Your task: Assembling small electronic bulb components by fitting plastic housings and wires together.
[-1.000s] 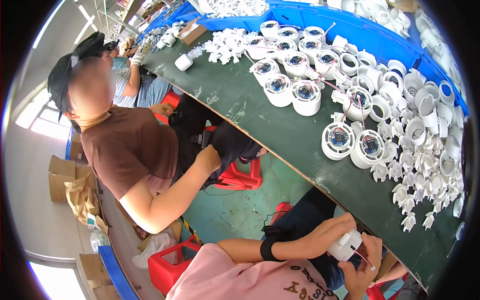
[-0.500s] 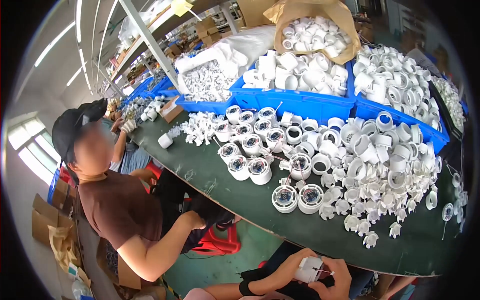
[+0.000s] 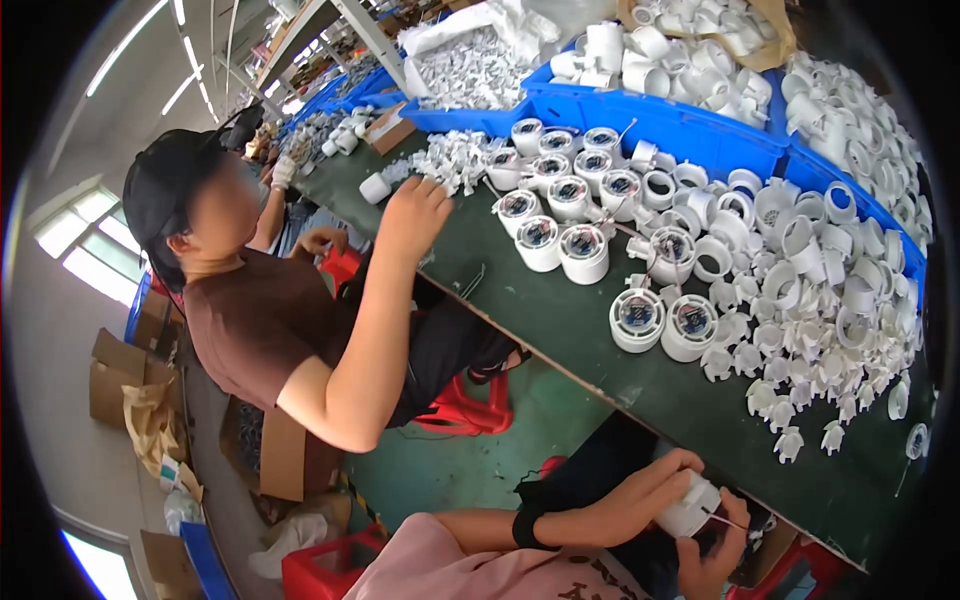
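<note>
Just off the near edge of the table, I hold a white round plastic housing (image 3: pixel 690 506) in both hands. My left hand (image 3: pixel 640 496), with a black band at the wrist, is closed around its left side. The fingers and thumb of my right hand (image 3: pixel 714 560) grip the other side, by a thin lead that comes out of the housing. Nearest to my hands on the table stand white cylindrical units (image 3: pixel 636 318) with round circuit boards in their tops. Several more such units (image 3: pixel 568 198) stand in rows behind them.
Loose white rings (image 3: pixel 712 258) and small clawed caps (image 3: pixel 788 442) are heaped on the green table (image 3: pixel 560 345). Blue bins (image 3: pixel 690 125) of white parts line the back. On my left a co-worker (image 3: pixel 270 320) sits, one hand (image 3: pixel 415 212) raised near small white pieces (image 3: pixel 455 160).
The view has shifted, so the table appears higher and further right. The co-worker's hand has risen from lap height to the table. My hands still hold the housing.
</note>
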Action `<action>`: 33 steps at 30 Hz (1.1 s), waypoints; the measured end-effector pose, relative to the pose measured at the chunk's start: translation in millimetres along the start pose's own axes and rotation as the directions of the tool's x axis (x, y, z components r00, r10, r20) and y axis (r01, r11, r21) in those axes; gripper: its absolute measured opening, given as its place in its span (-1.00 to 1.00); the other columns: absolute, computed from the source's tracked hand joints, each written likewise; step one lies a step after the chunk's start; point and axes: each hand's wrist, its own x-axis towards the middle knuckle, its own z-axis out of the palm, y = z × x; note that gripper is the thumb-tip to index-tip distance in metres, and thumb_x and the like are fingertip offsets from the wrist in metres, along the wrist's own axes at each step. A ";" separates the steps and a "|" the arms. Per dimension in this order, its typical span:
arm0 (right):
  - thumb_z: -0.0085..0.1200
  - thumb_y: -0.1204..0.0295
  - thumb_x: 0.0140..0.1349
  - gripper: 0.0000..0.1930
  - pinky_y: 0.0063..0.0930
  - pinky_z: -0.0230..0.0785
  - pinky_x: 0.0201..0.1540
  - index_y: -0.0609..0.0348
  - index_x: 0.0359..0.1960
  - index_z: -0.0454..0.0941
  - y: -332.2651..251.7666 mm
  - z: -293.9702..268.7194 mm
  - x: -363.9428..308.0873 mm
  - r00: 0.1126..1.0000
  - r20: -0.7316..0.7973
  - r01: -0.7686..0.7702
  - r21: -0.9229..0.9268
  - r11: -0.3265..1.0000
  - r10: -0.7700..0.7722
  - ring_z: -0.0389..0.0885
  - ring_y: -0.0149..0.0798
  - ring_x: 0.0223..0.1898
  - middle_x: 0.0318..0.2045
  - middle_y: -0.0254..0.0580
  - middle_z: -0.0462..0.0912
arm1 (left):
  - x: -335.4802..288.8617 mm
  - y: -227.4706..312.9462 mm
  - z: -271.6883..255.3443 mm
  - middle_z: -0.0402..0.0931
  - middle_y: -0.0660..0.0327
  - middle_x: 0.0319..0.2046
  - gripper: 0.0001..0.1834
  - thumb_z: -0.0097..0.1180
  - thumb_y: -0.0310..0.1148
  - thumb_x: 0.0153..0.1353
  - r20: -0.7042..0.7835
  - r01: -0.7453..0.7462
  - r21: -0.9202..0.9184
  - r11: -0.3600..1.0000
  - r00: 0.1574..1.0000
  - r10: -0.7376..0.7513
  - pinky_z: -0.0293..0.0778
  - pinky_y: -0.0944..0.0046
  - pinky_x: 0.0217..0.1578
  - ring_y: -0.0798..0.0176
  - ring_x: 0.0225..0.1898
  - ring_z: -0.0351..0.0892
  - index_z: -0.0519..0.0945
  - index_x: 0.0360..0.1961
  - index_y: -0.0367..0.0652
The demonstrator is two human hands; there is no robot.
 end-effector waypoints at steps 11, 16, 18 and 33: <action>0.26 0.18 0.05 -0.32 -0.24 0.25 0.09 0.41 0.10 0.32 6.8 27.0 -3.5 1.000 0.008 -0.023 -0.061 0.998 0.023 0.41 -0.02 -0.01 -0.01 0.05 0.39 | -7.7 -7.7 -29.1 0.30 0.07 -0.10 -0.50 0.01 -0.31 0.21 0.043 -0.236 0.258 0.937 0.972 0.233 0.33 0.24 -0.13 0.16 -0.14 0.40 0.24 0.13 -0.26; 0.15 0.07 0.12 -0.23 -0.28 0.14 0.16 0.44 0.18 0.18 11.5 33.1 -6.2 0.994 -0.042 -0.095 0.079 0.992 0.098 0.32 -0.16 0.08 0.03 -0.05 0.30 | -9.5 -9.4 -23.5 0.32 0.06 -0.15 -0.57 0.03 -0.37 0.19 -0.036 -0.275 0.218 0.936 0.957 0.289 0.34 0.25 -0.17 0.15 -0.19 0.41 0.27 0.06 -0.26; 0.13 0.04 0.14 -0.23 -0.29 0.16 0.15 0.42 0.19 0.17 13.1 31.7 -7.0 0.995 -0.015 -0.097 0.120 0.988 0.099 0.32 -0.17 0.09 0.05 -0.04 0.29 | -8.4 -8.4 -23.1 0.33 0.07 -0.15 -0.57 0.03 -0.39 0.18 -0.040 -0.273 0.193 0.942 0.957 0.286 0.35 0.25 -0.17 0.15 -0.19 0.42 0.28 0.06 -0.26; 0.16 0.35 -0.03 -0.27 -0.39 0.25 0.09 0.40 0.19 0.18 8.9 35.0 -3.1 0.986 0.025 -0.164 0.273 0.948 0.164 0.42 -0.24 0.00 0.06 -0.06 0.37 | -4.0 -11.0 -18.5 0.39 0.06 -0.28 -0.58 -0.09 -0.19 0.21 -0.117 -0.352 0.244 0.903 0.914 0.388 0.35 0.28 -0.34 0.17 -0.36 0.43 0.37 -0.06 -0.35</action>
